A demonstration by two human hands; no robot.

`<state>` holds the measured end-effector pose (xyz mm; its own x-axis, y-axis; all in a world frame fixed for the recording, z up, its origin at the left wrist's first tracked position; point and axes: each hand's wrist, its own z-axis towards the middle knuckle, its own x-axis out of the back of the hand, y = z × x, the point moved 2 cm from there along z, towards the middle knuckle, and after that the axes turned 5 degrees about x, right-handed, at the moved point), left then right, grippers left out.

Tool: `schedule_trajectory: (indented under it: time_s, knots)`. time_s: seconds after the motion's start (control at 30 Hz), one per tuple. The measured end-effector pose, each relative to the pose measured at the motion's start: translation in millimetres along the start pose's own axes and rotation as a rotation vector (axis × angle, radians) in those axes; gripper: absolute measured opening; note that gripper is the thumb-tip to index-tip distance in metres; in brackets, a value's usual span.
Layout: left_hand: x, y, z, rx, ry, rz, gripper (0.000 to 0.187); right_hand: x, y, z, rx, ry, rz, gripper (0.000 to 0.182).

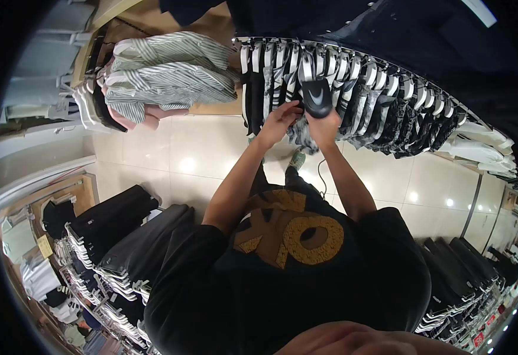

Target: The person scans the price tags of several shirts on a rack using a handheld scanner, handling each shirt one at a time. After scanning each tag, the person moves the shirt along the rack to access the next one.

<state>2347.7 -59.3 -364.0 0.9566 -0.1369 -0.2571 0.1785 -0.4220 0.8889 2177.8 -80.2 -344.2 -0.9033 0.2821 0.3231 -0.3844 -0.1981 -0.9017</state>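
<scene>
My right hand (325,127) is wrapped around a black handheld garment steamer (318,99), whose pale front end points up at the clothes rail. Below it hangs a grey-and-white patterned garment (301,137), partly hidden by my hands. My left hand (279,123) is beside that garment, its fingers bent and apart, with nothing clearly gripped. Around both hands, black-and-white patterned clothes (362,112) hang from white hangers (370,74) on a curved rail. A dark cord (321,177) runs down below my right forearm.
Striped shirts (170,74) hang to the left of the rail. Dark trousers (117,219) hang on white hangers at lower left, and more dark trousers (454,266) at lower right. White clothes (478,151) hang at far right. Shiny tiled floor (383,177) lies between the racks.
</scene>
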Motion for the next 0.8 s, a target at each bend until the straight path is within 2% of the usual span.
schedule_trajectory:
  time_s: [0.03, 0.07, 0.1, 0.17, 0.2, 0.27, 0.3, 0.33, 0.37, 0.4, 0.43, 0.47, 0.5, 0.53, 0.57, 0.63, 0.67, 0.7, 0.77, 0.8]
  knots:
    - [1.5, 4.4, -10.1, -0.054, 0.085, 0.195, 0.047, 18.7, -17.7, -10.0, -0.027, -0.031, -0.037, 0.039]
    - [7.2, 2.8, -17.0, -0.136, 0.151, 0.33, 0.056, 38.8, -25.8, -22.5, 0.005, -0.081, -0.01, 0.043]
    - [3.3, 18.6, -29.3, -0.147, 0.146, 0.331, 0.056, 58.6, -32.2, -32.6, 0.009, -0.133, 0.06, 0.046]
    - [-18.9, 90.5, -69.3, -0.605, 0.405, 0.816, 0.072, 111.8, -58.5, -40.1, -0.009, -0.339, 0.067, 0.051]
    - [-25.8, 117.0, -82.3, -0.679, 0.376, 0.84, 0.076, 141.9, -92.0, -37.5, -0.038, -0.445, -0.033, 0.054]
    - [-36.5, 163.5, -107.2, -0.816, 0.279, 0.874, 0.081, 191.6, -143.5, -34.1, 0.032, -0.544, -0.19, 0.065]
    - [-42.4, 184.4, -121.3, -0.92, 0.189, 0.884, 0.081, 213.4, -153.3, -36.0, 0.054, -0.59, -0.135, 0.069]
    - [-47.0, 198.0, -134.3, -0.961, 0.119, 0.956, 0.08, 241.4, -159.3, -43.8, 0.226, -0.503, -0.161, 0.074]
    - [-53.3, 211.2, -146.0, -1.008, 0.049, 1.028, 0.08, 257.2, -186.8, -38.3, 0.153, -0.587, -0.07, 0.08]
    - [-62.3, 224.9, -162.6, -1.033, -0.019, 1.025, 0.077, 271.6, -210.2, -33.3, 0.214, -0.62, -0.076, 0.085]
    - [-68.3, 232.1, -173.2, -1.026, -0.034, 1.054, 0.063, 280.8, -243.5, -30.0, 0.37, -0.588, -0.191, 0.084]
    - [-69.6, 237.4, -183.4, -1.033, 0.012, 1.069, 0.055, 295.5, -249.1, -31.4, 0.34, -0.506, -0.093, 0.08]
    - [-70.0, 243.9, -191.8, -1.037, 0.063, 1.085, 0.047, 298.4, -265.1, -24.3, 0.262, -0.565, -0.034, 0.068]
    - [-72.0, 257.8, -201.9, -1.081, 0.145, 1.128, 0.038, 299.1, -295.2, -25.2, 0.387, -0.469, -0.259, 0.053]
    - [-71.7, 267.2, -210.1, -1.055, 0.242, 1.118, 0.038, 292.7, -322.4, -33.4, 0.534, -0.322, -0.398, 0.043]
    - [-64.6, 289.5, -227.5, -0.911, 0.333, 1.123, 0.046, 288.4, -329.3, -54.1, 0.665, 0.074, -0.484, 0.042]
    - [-63.7, 299.1, -242.0, -0.764, 0.369, 1.084, 0.052, 285.1, -330.0, -71.6, 0.689, 0.163, -0.47, 0.045]
    - [-61.0, 303.8, -251.3, -0.771, 0.382, 1.084, 0.052, 272.0, -336.5, -92.6, 0.728, 0.279, -0.47, 0.043]
    - [-50.7, 308.4, -267.9, -0.812, 0.495, 1.032, 0.034, 235.0, -339.5, -126.6, 0.658, 0.316, -0.136, 0.04]
    - [-46.4, 306.1, -274.9, -0.78, 0.509, 1.035, 0.033, 217.2, -337.3, -142.9, 0.6, 0.261, -0.048, 0.039]
